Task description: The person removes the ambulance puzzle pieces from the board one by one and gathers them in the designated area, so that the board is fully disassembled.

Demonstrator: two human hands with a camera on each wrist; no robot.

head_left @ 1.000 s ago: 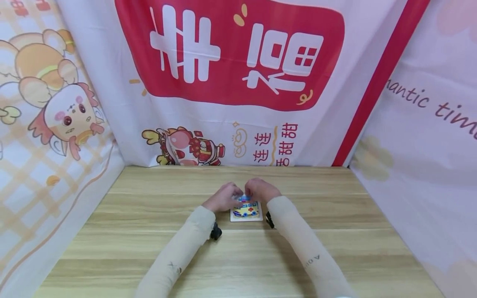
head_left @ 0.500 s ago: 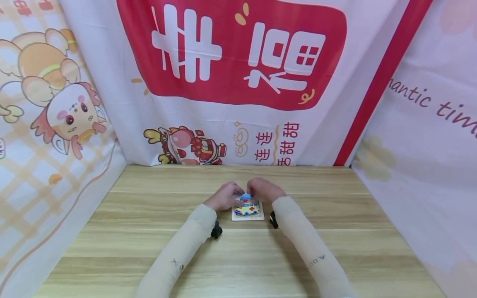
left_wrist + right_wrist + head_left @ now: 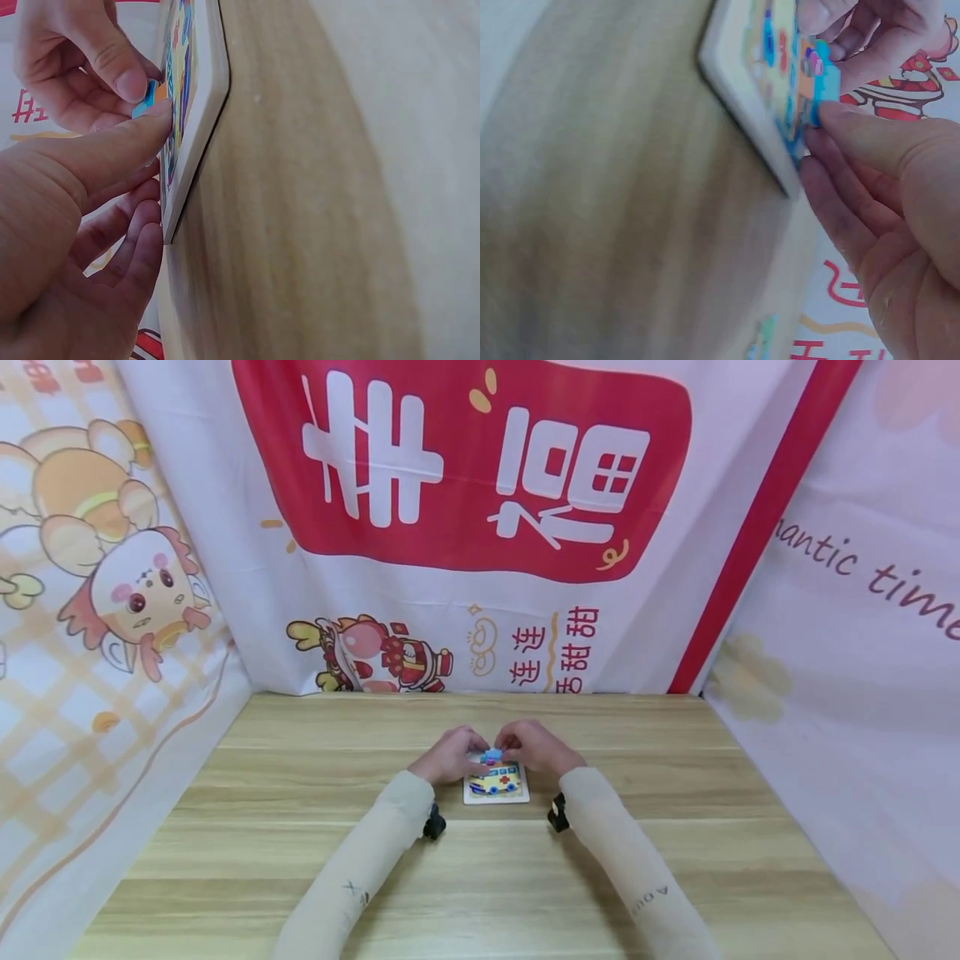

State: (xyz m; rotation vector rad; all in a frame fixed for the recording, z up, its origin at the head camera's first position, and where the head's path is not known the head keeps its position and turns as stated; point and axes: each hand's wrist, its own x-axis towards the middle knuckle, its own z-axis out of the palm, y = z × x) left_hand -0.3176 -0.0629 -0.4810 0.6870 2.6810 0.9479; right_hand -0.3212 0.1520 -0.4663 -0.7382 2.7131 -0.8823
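Observation:
A small square jigsaw puzzle board (image 3: pixel 497 792) with a yellow ambulance picture and a pale rim lies flat on the table. At its far edge is a blue and orange puzzle piece (image 3: pixel 492 755), tilted and sticking out past the rim. My right hand (image 3: pixel 536 747) pinches the blue end of this piece (image 3: pixel 825 82) between thumb and fingers. From the left, my left hand (image 3: pixel 452 755) grips the board, its thumb (image 3: pixel 146 124) on top beside the orange part and its fingers at the far edge. Whether the left thumb also touches the piece is hard to tell.
The wooden table (image 3: pixel 480 877) runs to a printed cloth (image 3: pixel 465 610) at the back, with cloth walls on both sides. In the right wrist view a small coloured flat thing (image 3: pixel 762 339) lies on the table near the cloth. A black wrist camera (image 3: pixel 558 813) hangs beneath the right sleeve.
My right hand and wrist have shifted a little to the right and turned, and more of the blue piece shows between the hands. The left hand has stayed nearly still.

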